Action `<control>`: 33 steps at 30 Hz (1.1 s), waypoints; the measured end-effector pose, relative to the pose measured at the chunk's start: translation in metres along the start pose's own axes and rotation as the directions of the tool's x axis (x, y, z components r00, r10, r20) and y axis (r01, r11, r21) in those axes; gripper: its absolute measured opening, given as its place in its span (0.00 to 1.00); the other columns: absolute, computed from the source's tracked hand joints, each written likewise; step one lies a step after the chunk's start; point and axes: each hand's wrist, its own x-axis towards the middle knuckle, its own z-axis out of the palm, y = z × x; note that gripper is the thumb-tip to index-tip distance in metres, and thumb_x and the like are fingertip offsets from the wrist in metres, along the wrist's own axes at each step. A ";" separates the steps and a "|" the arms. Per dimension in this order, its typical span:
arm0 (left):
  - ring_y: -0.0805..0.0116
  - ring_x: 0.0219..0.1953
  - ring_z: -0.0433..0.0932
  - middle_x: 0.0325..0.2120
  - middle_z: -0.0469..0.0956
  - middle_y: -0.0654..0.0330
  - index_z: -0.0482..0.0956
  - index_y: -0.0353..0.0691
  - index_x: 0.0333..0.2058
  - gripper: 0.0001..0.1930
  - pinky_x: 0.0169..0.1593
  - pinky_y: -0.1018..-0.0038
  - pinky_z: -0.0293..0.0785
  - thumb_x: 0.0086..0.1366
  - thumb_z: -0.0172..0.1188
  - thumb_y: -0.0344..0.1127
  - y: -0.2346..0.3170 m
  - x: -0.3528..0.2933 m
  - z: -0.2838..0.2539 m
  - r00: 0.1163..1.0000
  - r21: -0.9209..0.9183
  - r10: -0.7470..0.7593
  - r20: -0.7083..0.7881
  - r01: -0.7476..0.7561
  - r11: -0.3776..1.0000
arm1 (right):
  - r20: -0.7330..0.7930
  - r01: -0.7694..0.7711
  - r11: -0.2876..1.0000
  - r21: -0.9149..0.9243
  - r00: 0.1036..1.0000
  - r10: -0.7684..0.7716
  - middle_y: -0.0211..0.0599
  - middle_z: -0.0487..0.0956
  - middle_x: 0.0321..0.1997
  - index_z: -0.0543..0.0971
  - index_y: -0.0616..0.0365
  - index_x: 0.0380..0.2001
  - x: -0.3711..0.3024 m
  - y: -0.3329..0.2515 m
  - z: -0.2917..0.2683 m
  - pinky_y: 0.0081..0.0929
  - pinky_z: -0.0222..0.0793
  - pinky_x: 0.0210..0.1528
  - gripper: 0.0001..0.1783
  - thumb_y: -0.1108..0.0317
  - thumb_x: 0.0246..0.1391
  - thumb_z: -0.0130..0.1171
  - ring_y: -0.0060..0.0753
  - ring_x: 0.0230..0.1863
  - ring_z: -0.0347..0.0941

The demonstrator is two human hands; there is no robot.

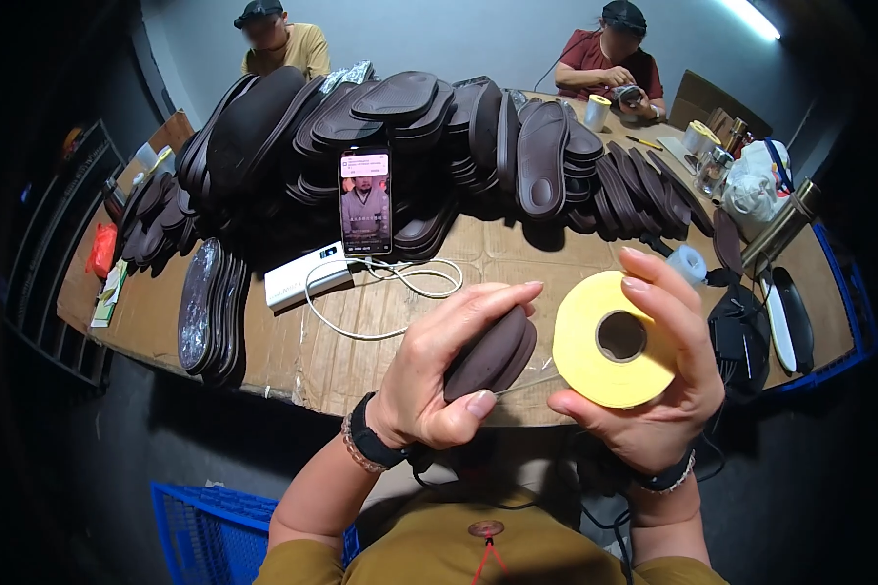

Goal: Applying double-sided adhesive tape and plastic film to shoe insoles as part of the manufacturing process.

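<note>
My left hand (434, 356) is closed round a small stack of dark brown insoles (486, 363), seen end-on, with the thumb under them and the fingers over the top. In my right hand (675, 390) is a roll of yellow tape (583, 341), gripped at its rim between thumb and fingers, its dark core hole facing me. A thin, see-through strip seems to run from the roll to the insoles. Both hands are raised above the near edge of the cardboard-covered table (498, 278).
Behind them rises a large heap of brown insoles (390, 97). A lit phone (366, 210) leans on it, beside a white power bank (307, 278) with a looped cable (429, 278). Film-wrapped insoles (205, 307) stand at left. Two people (610, 63) sit across the table. A blue crate (210, 531) is below left.
</note>
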 end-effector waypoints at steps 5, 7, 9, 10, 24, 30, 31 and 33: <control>0.47 0.52 0.81 0.50 0.79 0.41 0.73 0.27 0.64 0.46 0.58 0.61 0.74 0.56 0.57 0.60 -0.002 -0.001 0.005 1.000 0.026 0.014 0.003 -0.014 1.000 | -0.021 -0.004 0.987 -0.159 1.000 0.001 0.54 0.77 0.62 0.79 0.59 0.57 0.005 -0.008 -0.004 0.37 0.76 0.60 0.43 0.65 0.35 0.88 0.47 0.59 0.78; 0.48 0.52 0.81 0.51 0.79 0.41 0.73 0.27 0.65 0.46 0.58 0.61 0.74 0.56 0.57 0.60 -0.002 -0.002 0.006 1.000 0.011 0.003 0.010 -0.003 1.000 | -0.026 -0.048 0.971 -0.236 0.999 0.043 0.53 0.78 0.60 0.80 0.58 0.56 0.007 -0.007 -0.003 0.38 0.76 0.58 0.41 0.66 0.35 0.87 0.48 0.56 0.79; 0.48 0.52 0.81 0.51 0.79 0.41 0.72 0.28 0.65 0.46 0.59 0.61 0.74 0.56 0.57 0.60 -0.002 -0.002 0.007 1.000 0.009 -0.002 0.010 0.002 1.000 | -0.031 -0.046 0.967 -0.251 0.999 0.039 0.51 0.79 0.58 0.81 0.58 0.54 0.008 -0.007 -0.003 0.39 0.75 0.57 0.39 0.67 0.35 0.86 0.49 0.54 0.79; 0.48 0.52 0.81 0.51 0.79 0.41 0.72 0.27 0.65 0.46 0.59 0.61 0.74 0.56 0.57 0.60 -0.002 -0.002 0.007 1.000 0.012 0.003 0.014 -0.003 1.000 | -0.029 -0.045 0.965 -0.258 0.999 0.038 0.51 0.79 0.58 0.81 0.58 0.53 0.009 -0.006 -0.002 0.39 0.75 0.57 0.38 0.67 0.35 0.86 0.49 0.54 0.79; 0.47 0.53 0.81 0.52 0.78 0.41 0.71 0.27 0.66 0.46 0.59 0.61 0.75 0.57 0.57 0.59 0.000 -0.002 0.010 1.000 0.022 -0.004 0.017 0.004 1.000 | -0.022 -0.048 0.950 -0.309 0.999 0.043 0.50 0.79 0.57 0.82 0.58 0.50 0.013 -0.012 -0.004 0.39 0.75 0.56 0.34 0.69 0.35 0.84 0.49 0.53 0.78; 0.46 0.53 0.81 0.52 0.78 0.40 0.71 0.27 0.66 0.46 0.58 0.61 0.76 0.54 0.58 0.56 -0.001 -0.001 0.010 1.000 0.033 -0.013 0.028 0.012 0.999 | -0.026 -0.002 0.930 -0.368 1.000 -0.009 0.51 0.77 0.61 0.82 0.60 0.49 0.010 -0.022 -0.008 0.36 0.75 0.61 0.33 0.72 0.36 0.84 0.45 0.60 0.77; 0.46 0.53 0.81 0.52 0.78 0.40 0.71 0.27 0.66 0.46 0.58 0.61 0.75 0.53 0.58 0.56 -0.001 -0.001 0.010 0.999 0.033 -0.014 0.030 0.013 0.999 | -0.029 -0.014 0.930 -0.367 1.000 0.003 0.50 0.77 0.61 0.82 0.60 0.49 0.010 -0.020 -0.007 0.35 0.75 0.60 0.33 0.72 0.36 0.84 0.44 0.60 0.77; 0.46 0.52 0.81 0.52 0.78 0.40 0.71 0.27 0.66 0.46 0.59 0.61 0.75 0.53 0.58 0.55 -0.001 -0.001 0.011 0.999 0.034 -0.014 0.031 0.013 0.999 | -0.032 -0.025 0.930 -0.366 0.999 0.014 0.50 0.78 0.61 0.82 0.60 0.49 0.010 -0.015 -0.005 0.35 0.75 0.60 0.33 0.72 0.36 0.84 0.44 0.59 0.77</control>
